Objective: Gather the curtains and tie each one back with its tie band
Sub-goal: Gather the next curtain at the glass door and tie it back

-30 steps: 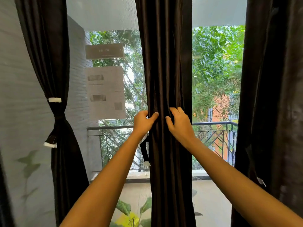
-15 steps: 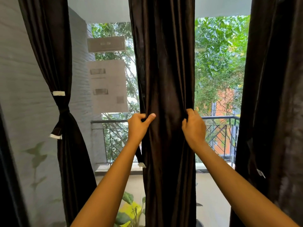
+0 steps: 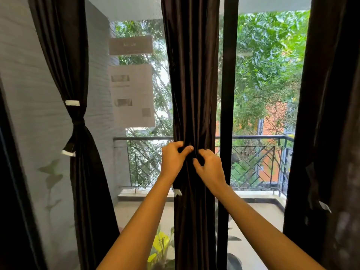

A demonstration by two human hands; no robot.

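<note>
Left hand (image 3: 173, 160): I see it pinching the middle curtain (image 3: 192, 75).
Right hand (image 3: 210, 168): pinching the same folds — at its 3 o'clock.

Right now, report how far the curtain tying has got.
Done: the left curtain is cinched by its tie band. In hand: the left hand and right hand bunch the middle curtain, whose white-tipped band end hangs below the left hand. Left: the right curtain hangs loose.

Nothing can be read: the upper sheet (image 3: 131, 45) and the lower sheet (image 3: 132, 95) carry grey marks, perhaps print, too blurred to make out.
</note>
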